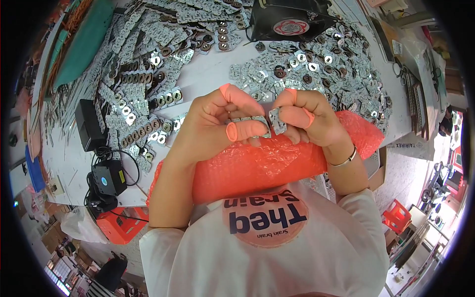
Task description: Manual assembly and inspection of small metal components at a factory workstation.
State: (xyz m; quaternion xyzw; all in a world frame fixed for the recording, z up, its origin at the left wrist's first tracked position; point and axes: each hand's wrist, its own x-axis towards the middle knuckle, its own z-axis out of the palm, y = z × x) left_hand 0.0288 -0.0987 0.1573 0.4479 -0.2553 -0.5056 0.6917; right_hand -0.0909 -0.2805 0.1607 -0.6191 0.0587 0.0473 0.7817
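Note:
My left hand (208, 116) is closed on a short strip of small circuit boards (262, 120), pinched between thumb and fingers. In my right hand (319, 119), thumb and forefinger grip a single small circuit board (278, 123), its edge right beside the end of the strip. I cannot tell whether the two pieces still touch. Pink finger cots cover the thumb and forefinger tips of both hands. Under my wrists lies a roll of red bubble wrap (257, 171) along the near table edge.
Strips of boards (143, 79) cover the table's left and far side. A pile of loose single boards (316, 69) spreads at the right. A black fan (292, 22) stands at the back. Black power adapters (108, 177) with cables lie at the left.

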